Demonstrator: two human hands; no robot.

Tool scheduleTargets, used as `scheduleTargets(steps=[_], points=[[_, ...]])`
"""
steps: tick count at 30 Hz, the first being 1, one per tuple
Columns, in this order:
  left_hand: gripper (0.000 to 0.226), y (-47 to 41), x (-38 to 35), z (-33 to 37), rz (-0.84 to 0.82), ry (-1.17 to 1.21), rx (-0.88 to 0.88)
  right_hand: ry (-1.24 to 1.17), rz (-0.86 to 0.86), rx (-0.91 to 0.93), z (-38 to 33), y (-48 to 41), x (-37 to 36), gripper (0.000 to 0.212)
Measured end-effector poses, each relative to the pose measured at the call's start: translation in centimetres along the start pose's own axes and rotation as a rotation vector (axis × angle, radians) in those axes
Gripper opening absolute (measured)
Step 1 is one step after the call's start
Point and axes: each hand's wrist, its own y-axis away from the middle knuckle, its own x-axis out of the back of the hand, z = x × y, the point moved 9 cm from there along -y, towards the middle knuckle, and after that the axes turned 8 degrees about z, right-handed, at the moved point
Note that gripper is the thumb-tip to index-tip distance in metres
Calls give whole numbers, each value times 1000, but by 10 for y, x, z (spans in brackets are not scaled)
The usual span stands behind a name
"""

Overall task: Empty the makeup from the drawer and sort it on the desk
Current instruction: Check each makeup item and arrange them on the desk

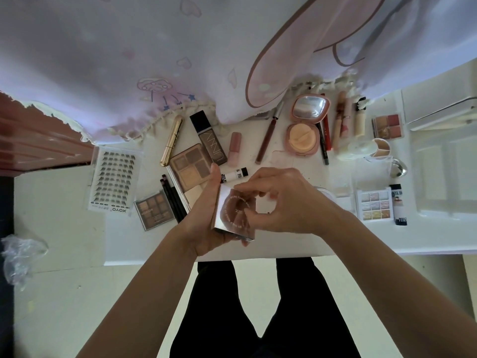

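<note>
Holds a silvery box just above the near edge of the tabletop, about midway along it. Cradles it in the left hand — palm against the box's left side, thumb straight up past its far corner. Pinches at its right side with the right hand, fingertips curled onto the printed face. Sits squarely between both hands, broad face tilted up, roughly square, so no real long axis to mind. Looks like opening or placing comes next. Farther in, toward the left end: a brown palette and a larger palette — closer to the left hand. Near the far edge, rightward: a pink compact, lid up.
</note>
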Motion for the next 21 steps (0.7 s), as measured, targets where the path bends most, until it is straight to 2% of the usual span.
scheduleTargets(steps=[1, 5, 7, 11, 18, 21], points=[[92, 1, -2, 0, -5, -8, -7, 2, 2, -5, 0, 0, 3, 41], [84, 0, -1, 3, 49, 50, -16, 139, -199, -62, 8, 7, -16, 83], [85, -1, -2, 5, 43, 47, -6, 172, -215, -100, 13, 8, -20, 92], [89, 5, -11, 5, -24, 81, 30, 49, -176, -140, 17, 6, -16, 83], [88, 3, -14, 4, -32, 90, 67, 54, -140, -130, 16, 2, -9, 74], [90, 4, -18, 5, -95, 141, 58, 15, -94, -156, 19, 1, -2, 70]])
